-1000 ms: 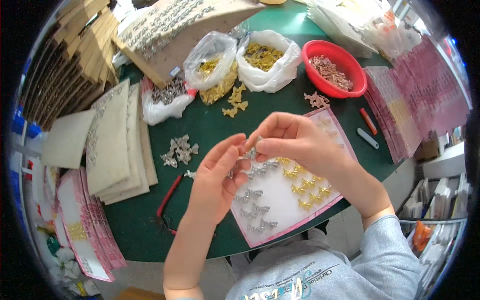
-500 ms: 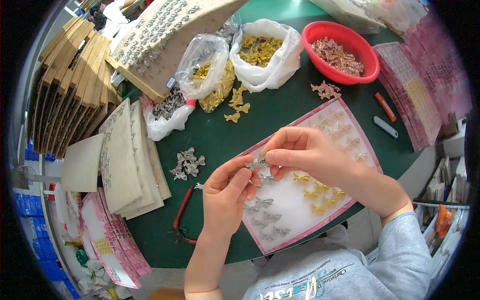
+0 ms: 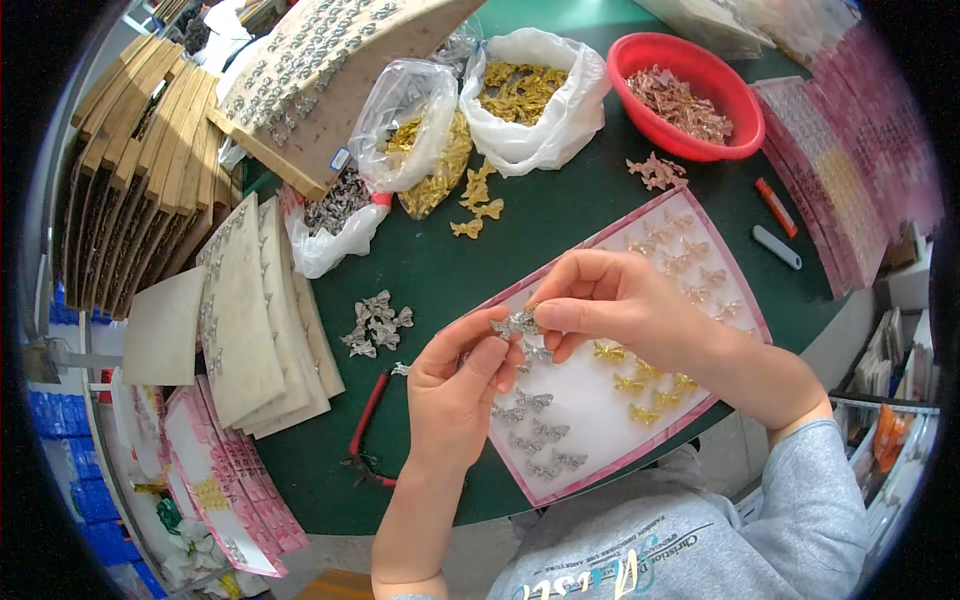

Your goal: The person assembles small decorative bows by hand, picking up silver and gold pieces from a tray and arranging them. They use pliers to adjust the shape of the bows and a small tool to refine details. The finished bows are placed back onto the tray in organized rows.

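A small silver metal bow is pinched between both hands above a white card. My left hand grips its left end with thumb and fingers, and my right hand has its right end. Below lies the pink-edged white card, bearing silver bows at the near left, gold bows in the middle and rose-coloured bows at the far right. Left of my left hand are a loose pile of silver bows and red-handled pliers, their jaws partly hidden.
Bags of gold bows and silver bows stand beyond the card. A red bowl holds rose-coloured bows. Pale boards lean at left, near stacked wooden boards. A red marker and a grey-white cutter-like tool lie at right.
The view has shifted slightly. Both hands keep the silver bow at nearly the same place; its face shows a little more now.
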The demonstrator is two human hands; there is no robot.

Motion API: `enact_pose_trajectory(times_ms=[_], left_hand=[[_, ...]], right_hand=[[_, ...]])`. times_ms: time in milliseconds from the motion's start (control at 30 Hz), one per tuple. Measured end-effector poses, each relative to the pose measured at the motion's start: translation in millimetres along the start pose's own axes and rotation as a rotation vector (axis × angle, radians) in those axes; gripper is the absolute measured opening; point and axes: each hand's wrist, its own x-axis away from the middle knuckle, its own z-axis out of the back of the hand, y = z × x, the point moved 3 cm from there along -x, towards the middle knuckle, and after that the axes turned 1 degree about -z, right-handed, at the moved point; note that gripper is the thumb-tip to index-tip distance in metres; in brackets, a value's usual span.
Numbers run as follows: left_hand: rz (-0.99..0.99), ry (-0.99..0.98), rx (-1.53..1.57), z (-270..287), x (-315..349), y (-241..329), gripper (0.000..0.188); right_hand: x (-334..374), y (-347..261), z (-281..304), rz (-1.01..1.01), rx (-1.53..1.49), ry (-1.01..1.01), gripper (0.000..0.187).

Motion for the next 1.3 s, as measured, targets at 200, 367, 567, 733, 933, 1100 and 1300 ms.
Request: enact_pose_trajectory(times_ms=[200,367,567,733,933,1100,1300], left_hand=[[-0.006,-0.013,0.019,0.6,-1.5,-1.2,0.020],[-0.020,-0.052,0.003,3.0,-2.1,-2.9,0.020],[-0.027,-0.023,0.005,0.6,-2.7,-2.6,0.019],[-0.032,-0.026,-0.012,3.3,-3.3,-3.4,0.019],[-0.026,-0.049,-0.001,4.0,-3.8,-4.3,0.019],[-0.025,-0.035,-0.001,3.4,-4.1,-4.3,0.019],[-0.007,-0.020,-0.003,3.4,-4.2,-4.4,0.019]], right_hand=[[0.3,-0.2,-0.8,-0.028,0.002,0.008,0.016],[-0.7,2.4,0.1,-0.016,-0.032,-0.017,0.020],[-0.9,4.4,1.5,0.004,-0.044,-0.022,0.022],[-1.9,5.3,1.4,0.005,-0.036,-0.029,0.023],[-1.5,6.7,1.9,0.012,-0.041,-0.022,0.023],[-2.4,9.0,2.7,0.015,-0.042,-0.021,0.023],[-1.3,6.4,1.4,0.019,-0.051,-0.033,0.023]])
